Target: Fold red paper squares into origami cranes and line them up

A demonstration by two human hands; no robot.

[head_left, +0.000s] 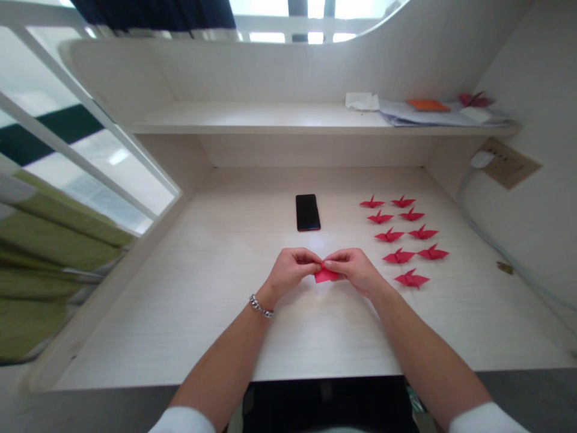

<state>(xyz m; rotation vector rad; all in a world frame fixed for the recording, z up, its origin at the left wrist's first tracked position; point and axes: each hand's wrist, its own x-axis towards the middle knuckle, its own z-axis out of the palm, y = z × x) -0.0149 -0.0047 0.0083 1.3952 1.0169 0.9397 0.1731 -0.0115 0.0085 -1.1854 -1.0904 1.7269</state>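
Observation:
A small piece of folded red paper (325, 276) is held just above the pale desk, between both hands. My left hand (294, 268) pinches its left upper edge with thumb and forefinger. On the other side, my right hand (354, 268) grips the right part of the same paper, thumb on top. The fingertips of the two hands nearly meet, and they cover part of the folds. To the right stand several red origami cranes (399, 257) in two rough columns, wings spread, apart from my hands.
A black phone (308, 212) lies beyond my hands on the desk (202, 288). Along the back runs a shelf (252, 114) with papers (401, 114), an orange item (428, 105) and a tissue (362, 101). At right, a cable (484, 231) hangs from a wall socket (511, 163).

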